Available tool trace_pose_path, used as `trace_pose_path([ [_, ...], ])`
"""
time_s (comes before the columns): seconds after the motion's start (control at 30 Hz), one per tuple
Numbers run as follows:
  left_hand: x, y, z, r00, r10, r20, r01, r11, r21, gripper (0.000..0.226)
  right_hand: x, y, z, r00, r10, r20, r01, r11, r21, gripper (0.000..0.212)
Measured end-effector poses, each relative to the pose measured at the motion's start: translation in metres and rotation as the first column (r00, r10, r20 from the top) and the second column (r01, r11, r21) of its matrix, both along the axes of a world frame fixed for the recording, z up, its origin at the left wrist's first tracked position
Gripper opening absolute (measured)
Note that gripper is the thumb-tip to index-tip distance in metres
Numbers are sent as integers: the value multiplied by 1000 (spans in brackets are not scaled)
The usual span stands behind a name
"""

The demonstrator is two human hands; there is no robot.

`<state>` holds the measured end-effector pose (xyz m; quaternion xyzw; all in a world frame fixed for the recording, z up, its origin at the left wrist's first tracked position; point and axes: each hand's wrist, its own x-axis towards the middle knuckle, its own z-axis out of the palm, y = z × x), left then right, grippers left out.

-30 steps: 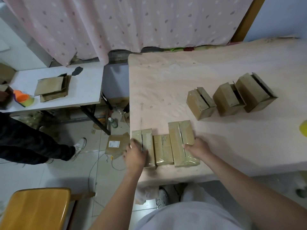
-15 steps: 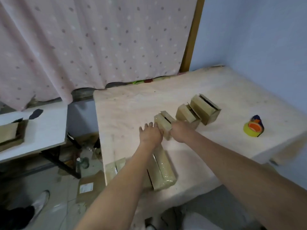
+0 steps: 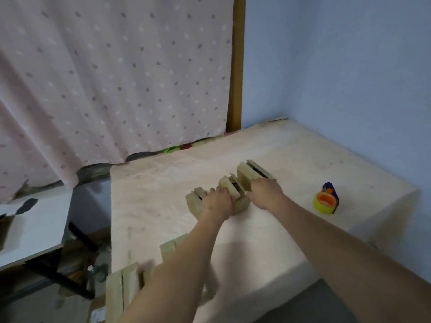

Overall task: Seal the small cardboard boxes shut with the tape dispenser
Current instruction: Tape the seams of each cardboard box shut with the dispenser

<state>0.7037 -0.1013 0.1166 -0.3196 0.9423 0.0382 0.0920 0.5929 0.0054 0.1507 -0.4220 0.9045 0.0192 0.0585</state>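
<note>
I am gathering the unsealed boxes (image 3: 233,194) at mid-counter (image 3: 163,194). My left hand (image 3: 217,202) grasps one; my right hand (image 3: 264,192) grasps its neighbour. Next move: reach right for the tape dispenser (image 3: 326,201), lying well apart.

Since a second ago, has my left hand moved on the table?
Yes. The left hand went from the sealed boxes at the table's near edge, away from me, to the unsealed boxes.

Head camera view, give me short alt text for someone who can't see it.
Two bare hands reach across a pale table to three unsealed small cardboard boxes: the left hand and right hand both rest on them. A tape dispenser sits untouched to their right.
</note>
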Motion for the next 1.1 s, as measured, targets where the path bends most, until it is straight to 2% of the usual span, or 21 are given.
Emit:
trace_pose_path([
  [0.1,-35,25,-1,1000,22,11,-22,1000,0,48,-36,26,6,1000,-5,31,6,999,-33,40],
  [0.3,-103,64,0,995,90,32,-89,996,-32,57,-104,70,16,995,59,81,-52,995,-83,39],
  [0.47,-132,86,1,988,147,37,-146,989,-18,65,-137,87,11,986,107,131,-97,992,-84,41],
  [0.53,-142,85,2,986,163,41,-164,987,1,61,-147,87,8,980,126,157,-112,989,-93,41],
  [0.63,-156,81,3,987,151,56,-151,989,-1,47,-163,83,3,975,133,177,-116,988,-103,44],
  [0.83,-187,59,-16,980,179,82,-180,984,6,44,-201,57,-15,958,162,237,-151,986,-63,40],
  [1.0,-226,24,-42,964,256,73,-262,960,95,43,-242,16,-44,924,148,352,-138,989,-54,37],
  [1.1,-251,2,-62,941,334,49,-336,918,211,45,-267,-13,-65,892,87,443,-74,996,-46,35],
])
